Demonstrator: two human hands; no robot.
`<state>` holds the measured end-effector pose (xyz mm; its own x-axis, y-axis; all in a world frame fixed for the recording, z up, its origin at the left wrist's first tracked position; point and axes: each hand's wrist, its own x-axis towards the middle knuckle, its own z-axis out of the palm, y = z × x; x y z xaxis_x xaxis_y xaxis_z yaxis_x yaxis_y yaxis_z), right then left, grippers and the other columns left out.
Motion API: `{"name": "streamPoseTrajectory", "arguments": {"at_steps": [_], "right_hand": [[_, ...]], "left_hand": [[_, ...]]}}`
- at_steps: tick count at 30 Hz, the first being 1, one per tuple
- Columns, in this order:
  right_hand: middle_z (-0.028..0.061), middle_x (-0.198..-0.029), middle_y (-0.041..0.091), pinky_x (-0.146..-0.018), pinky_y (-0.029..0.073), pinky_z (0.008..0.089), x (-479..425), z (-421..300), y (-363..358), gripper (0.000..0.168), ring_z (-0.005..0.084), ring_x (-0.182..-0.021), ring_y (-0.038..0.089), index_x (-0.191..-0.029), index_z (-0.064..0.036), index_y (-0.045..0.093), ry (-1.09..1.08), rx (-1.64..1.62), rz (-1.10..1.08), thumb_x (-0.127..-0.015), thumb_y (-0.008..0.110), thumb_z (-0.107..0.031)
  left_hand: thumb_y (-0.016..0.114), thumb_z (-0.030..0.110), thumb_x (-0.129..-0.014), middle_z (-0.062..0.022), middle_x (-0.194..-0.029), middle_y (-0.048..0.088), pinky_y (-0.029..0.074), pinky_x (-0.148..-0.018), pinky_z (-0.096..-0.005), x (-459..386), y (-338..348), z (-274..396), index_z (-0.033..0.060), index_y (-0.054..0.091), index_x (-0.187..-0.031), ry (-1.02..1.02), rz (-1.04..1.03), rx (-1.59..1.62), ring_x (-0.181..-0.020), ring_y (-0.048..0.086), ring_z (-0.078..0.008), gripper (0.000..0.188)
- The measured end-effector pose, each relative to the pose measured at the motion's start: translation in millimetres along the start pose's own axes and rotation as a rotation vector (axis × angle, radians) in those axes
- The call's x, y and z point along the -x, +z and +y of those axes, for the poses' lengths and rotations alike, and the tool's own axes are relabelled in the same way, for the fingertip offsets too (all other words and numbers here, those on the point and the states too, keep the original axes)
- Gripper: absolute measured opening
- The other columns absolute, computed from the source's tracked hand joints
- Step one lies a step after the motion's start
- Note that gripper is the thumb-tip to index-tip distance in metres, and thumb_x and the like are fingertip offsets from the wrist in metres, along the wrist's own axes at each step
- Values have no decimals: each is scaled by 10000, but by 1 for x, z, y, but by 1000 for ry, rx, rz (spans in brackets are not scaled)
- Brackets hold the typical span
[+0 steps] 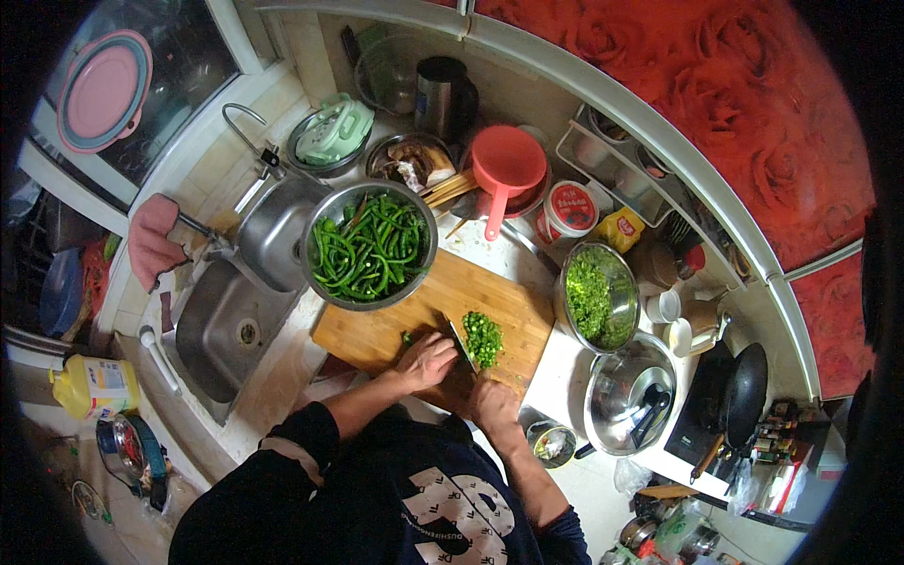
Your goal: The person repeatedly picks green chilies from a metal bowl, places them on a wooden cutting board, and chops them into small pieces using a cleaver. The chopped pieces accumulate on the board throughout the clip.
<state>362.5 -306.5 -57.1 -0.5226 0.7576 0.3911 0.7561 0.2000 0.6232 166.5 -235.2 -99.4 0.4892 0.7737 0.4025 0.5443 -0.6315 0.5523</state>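
My right hand (494, 401) is closed around the handle of a kitchen knife (462, 346), whose blade stands on edge over the wooden cutting board (519, 300). Just left of the blade, my left hand (427, 361) rests on the board with its fingers curled; whether it pinches any pepper is hidden. A pile of chopped green peppers (484, 339) lies right of the blade. Small green pieces (407, 338) lie near the left fingers. A steel bowl of whole green chili peppers (371, 247) overlaps the board's upper left. Chopped greens fill part of another metal bowl (600, 296) at its right.
A double steel sink (226, 332) lies to the left. A red plastic strainer (508, 166), a white tub with a red lid (571, 210) and chopsticks (448, 189) are behind the board. A large steel bowl (621, 406) and a black wok (745, 395) stand right.
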Motion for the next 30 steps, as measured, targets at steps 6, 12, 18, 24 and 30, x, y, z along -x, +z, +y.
{"name": "streamPoseTrajectory", "arguments": {"at_steps": [6, 12, 18, 24, 30], "right_hand": [[116, -615, 618, -482, 487, 412, 2, -12, 9, 158, 266, -553, 634, -771, -111, 604, 191, -602, -500, -857, 552, -233], [97, -608, 595, -489, 472, 430, -4, 0, 2, 162, 271, -543, 609, -754, -104, 597, 275, -799, -584, -857, 529, -208], [35, -597, 491, -450, 396, 354, 12, -17, 16, 237, 195, -520, 512, -671, -142, 538, 164, -254, -13, -884, 552, -245], [51, -542, 488, -421, 395, 371, 0, -13, 2, 258, 221, -456, 506, -650, -141, 540, 227, -402, -86, -873, 589, -260], [111, -561, 581, -435, 453, 438, 14, -10, 44, 259, 310, -488, 594, -702, -96, 600, 263, -858, -489, -866, 603, -296]], "left_hand": [[625, 27, -768, -130, -997, 623, 497, -787, -442, -3, -5, 5, 27, 640, -965, -12, -11, -20, -905, 571, -371, 197], [645, 51, -790, -128, -982, 620, 500, -765, -438, 1, -3, 3, 29, 634, -923, -23, 20, 21, -889, 573, -365, 136], [645, 47, -783, -132, -943, 600, 495, -757, -440, 2, -1, 3, 29, 615, -893, -25, 15, -9, -869, 569, -364, 116], [656, 60, -786, -128, -941, 596, 483, -758, -441, -1, -2, 3, 27, 625, -872, -15, 52, -27, -860, 562, -350, 97], [663, 89, -827, -127, -992, 630, 497, -841, -439, -1, 3, 6, 32, 643, -896, -73, 81, 28, -948, 606, -336, 92]]}}
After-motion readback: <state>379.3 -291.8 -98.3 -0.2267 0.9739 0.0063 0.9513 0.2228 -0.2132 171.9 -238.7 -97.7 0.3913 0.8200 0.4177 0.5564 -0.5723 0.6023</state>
